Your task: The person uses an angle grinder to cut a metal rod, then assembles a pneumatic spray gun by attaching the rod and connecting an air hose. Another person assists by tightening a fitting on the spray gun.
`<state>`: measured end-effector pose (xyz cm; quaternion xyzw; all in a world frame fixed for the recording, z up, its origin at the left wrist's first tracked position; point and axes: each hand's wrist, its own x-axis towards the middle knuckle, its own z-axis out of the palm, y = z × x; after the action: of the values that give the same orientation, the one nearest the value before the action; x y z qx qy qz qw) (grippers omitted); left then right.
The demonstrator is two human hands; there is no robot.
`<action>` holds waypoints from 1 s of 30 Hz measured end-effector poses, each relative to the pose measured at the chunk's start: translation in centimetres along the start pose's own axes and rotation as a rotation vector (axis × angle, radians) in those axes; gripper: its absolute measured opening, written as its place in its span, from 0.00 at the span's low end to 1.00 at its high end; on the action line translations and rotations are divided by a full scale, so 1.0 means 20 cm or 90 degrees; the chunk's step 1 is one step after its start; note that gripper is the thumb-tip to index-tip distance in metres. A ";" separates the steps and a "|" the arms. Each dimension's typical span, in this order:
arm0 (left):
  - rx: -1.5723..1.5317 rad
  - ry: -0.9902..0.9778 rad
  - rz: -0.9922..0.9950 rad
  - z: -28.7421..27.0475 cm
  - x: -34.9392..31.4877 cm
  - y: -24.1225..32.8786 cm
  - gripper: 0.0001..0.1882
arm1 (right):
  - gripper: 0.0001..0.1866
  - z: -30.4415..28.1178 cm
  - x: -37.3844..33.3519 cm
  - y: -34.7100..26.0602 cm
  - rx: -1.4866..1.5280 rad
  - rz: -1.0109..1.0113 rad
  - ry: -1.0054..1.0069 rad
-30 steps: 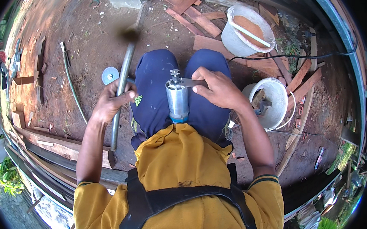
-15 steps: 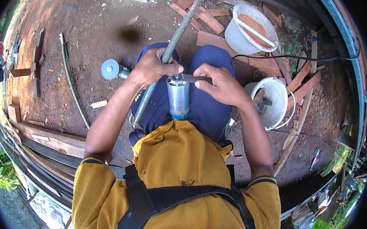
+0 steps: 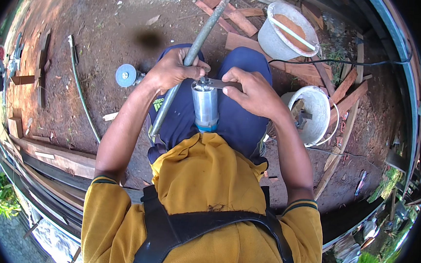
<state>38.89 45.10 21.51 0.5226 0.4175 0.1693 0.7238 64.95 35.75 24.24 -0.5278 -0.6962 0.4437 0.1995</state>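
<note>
A silver cylindrical power-tool body (image 3: 205, 106) with a blue lower end stands upright between my thighs, its narrow shaft (image 3: 204, 79) at the top. My left hand (image 3: 174, 73) is closed round a long grey rod (image 3: 209, 29), which leans across my left thigh. The thumb and fingertips of that hand meet just above the shaft; whether they pinch something small there, I cannot tell. A flat wrench (image 3: 217, 83) is gripped between the thumb and curled fingers of my right hand (image 3: 252, 91), and its far end sits at the shaft.
An angle grinder (image 3: 126, 76) lies on the ground left of my knee. Beyond my right knee stand a grey bucket (image 3: 275, 41) of brown material and a white bucket (image 3: 314, 109) lying tilted. Planks (image 3: 295, 69) and a black cable (image 3: 342, 61) lie nearby; a thin pole (image 3: 80, 90) is at left.
My left thumb and fingertips have lifted slightly off the shaft top, showing more of it. The rod has shifted a little upward with that hand. The wrench stays at the shaft.
</note>
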 end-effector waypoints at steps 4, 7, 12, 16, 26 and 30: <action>-0.039 -0.027 0.026 0.00 0.01 0.00 0.10 | 0.16 0.00 0.01 0.02 0.039 -0.009 -0.010; -0.031 -0.032 0.020 0.00 0.01 0.00 0.10 | 0.16 0.01 0.02 0.03 0.018 -0.007 -0.009; -0.015 -0.041 0.027 -0.01 -0.01 0.02 0.09 | 0.15 0.03 0.04 0.00 0.034 0.005 -0.008; -0.065 -0.060 0.031 0.00 -0.03 0.01 0.09 | 0.14 0.05 0.05 -0.04 0.039 0.008 -0.008; -0.027 -0.052 0.063 -0.01 -0.16 0.04 0.10 | 0.15 0.15 0.04 -0.19 -0.112 0.013 0.035; 0.209 0.035 0.021 -0.09 -0.29 0.10 0.10 | 0.14 0.11 0.07 -0.25 -0.157 0.022 -0.021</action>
<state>34.40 43.03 25.69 0.6360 0.4504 0.1247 0.6141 59.99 35.91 26.87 -0.5530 -0.7392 0.3671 0.1138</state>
